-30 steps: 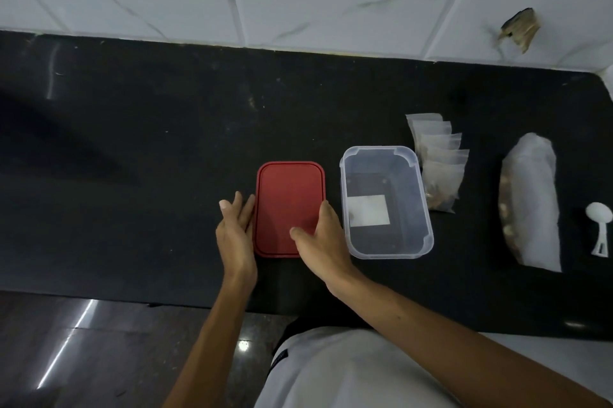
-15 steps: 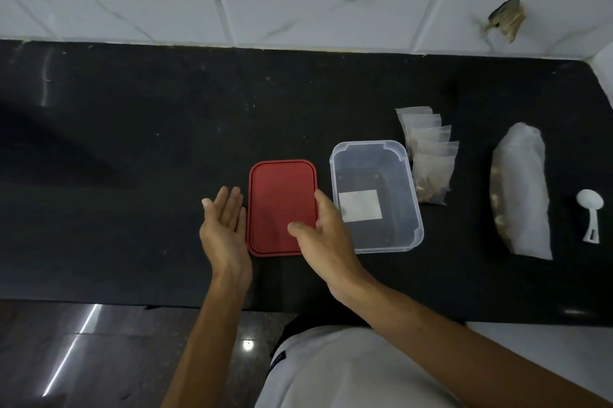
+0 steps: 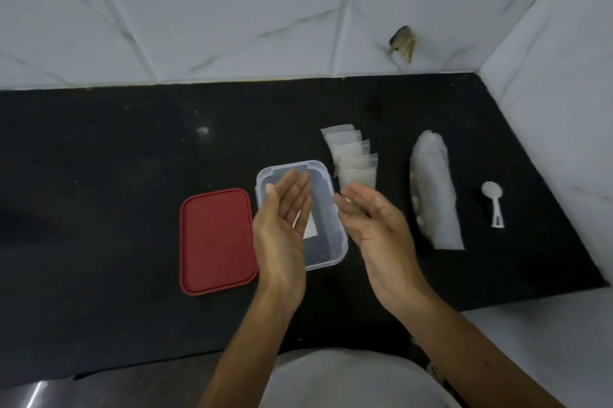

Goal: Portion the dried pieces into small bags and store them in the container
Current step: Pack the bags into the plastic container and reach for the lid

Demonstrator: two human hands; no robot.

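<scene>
A clear rectangular container (image 3: 326,250) stands open on the black counter, with its red lid (image 3: 215,240) lying flat to its left. My left hand (image 3: 285,218) hovers over the container, palm turned inward, fingers straight and holding nothing. My right hand (image 3: 371,225) hovers just right of the container, also flat and holding nothing. Several small clear bags (image 3: 353,155) lie overlapped behind my right hand. A large clear bag of dried pieces (image 3: 434,192) lies further right, with a white scoop (image 3: 494,205) beyond it.
The black counter (image 3: 99,192) ends at a white tiled wall behind and a white side wall at the right. A chipped spot (image 3: 403,42) marks the back tile. My white-clad body fills the bottom edge.
Both hands left the red lid, rose and moved right, now facing each other around the container. The camera view shifted, so everything appears further left and larger.
</scene>
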